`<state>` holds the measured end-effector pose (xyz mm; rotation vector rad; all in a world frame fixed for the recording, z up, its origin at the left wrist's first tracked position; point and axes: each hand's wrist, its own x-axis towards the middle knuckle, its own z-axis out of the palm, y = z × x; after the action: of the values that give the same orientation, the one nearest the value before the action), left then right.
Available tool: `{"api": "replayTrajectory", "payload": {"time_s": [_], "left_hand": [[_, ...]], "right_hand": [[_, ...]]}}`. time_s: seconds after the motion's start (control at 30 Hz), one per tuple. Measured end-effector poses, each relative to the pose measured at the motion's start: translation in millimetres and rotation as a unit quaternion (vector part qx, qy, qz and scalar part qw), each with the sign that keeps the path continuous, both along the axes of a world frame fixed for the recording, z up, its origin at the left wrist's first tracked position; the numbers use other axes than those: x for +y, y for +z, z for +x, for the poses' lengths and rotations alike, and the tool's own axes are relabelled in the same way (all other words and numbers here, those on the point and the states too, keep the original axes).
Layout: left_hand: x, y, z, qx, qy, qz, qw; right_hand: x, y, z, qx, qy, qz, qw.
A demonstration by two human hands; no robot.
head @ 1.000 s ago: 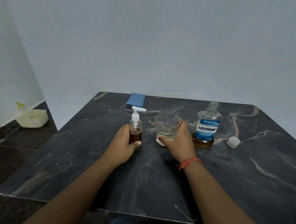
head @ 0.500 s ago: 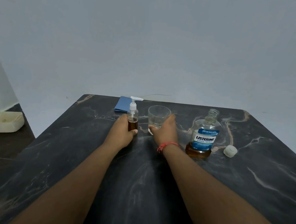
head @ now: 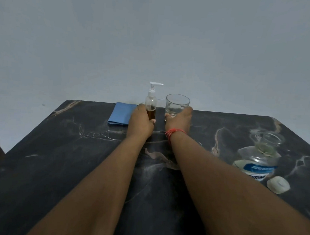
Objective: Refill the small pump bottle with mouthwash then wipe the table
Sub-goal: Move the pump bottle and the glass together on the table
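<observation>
1. Two bare forearms are stretched forward across the dark, pale-veined marble counter point(head: 55, 165).
2. At the near right, a small whitish plastic cap point(head: 278, 184) is lying on the counter just beside a large clear mouthwash bottle with a blue label point(head: 257, 161), which is uncapped and blurred.
3. A red thread band point(head: 174, 132) is worn on the right wrist.
4. Farther on, the left hand point(head: 141, 122) is wrapped around the small clear pump bottle with a white pump head point(head: 150, 106), which is upright and partly filled with brown liquid.
5. The right hand point(head: 177, 121) is closed around a clear drinking glass point(head: 177, 105), just right of the pump bottle.
6. A folded blue cloth point(head: 121, 115) is lying flat near the far edge, just left of the left hand.
</observation>
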<state>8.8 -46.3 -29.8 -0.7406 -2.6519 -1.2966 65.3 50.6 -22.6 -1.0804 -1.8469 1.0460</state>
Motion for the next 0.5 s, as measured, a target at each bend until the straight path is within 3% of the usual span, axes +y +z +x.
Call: {"api": "replayTrajectory", "payload": {"time_s": [0.5], "left_hand": [[37,-8,-42,0.007,0.019,0.012,1.000]], "right_hand": [[19,-5,-44,-0.002,-0.042,-0.010,0.999]]}}
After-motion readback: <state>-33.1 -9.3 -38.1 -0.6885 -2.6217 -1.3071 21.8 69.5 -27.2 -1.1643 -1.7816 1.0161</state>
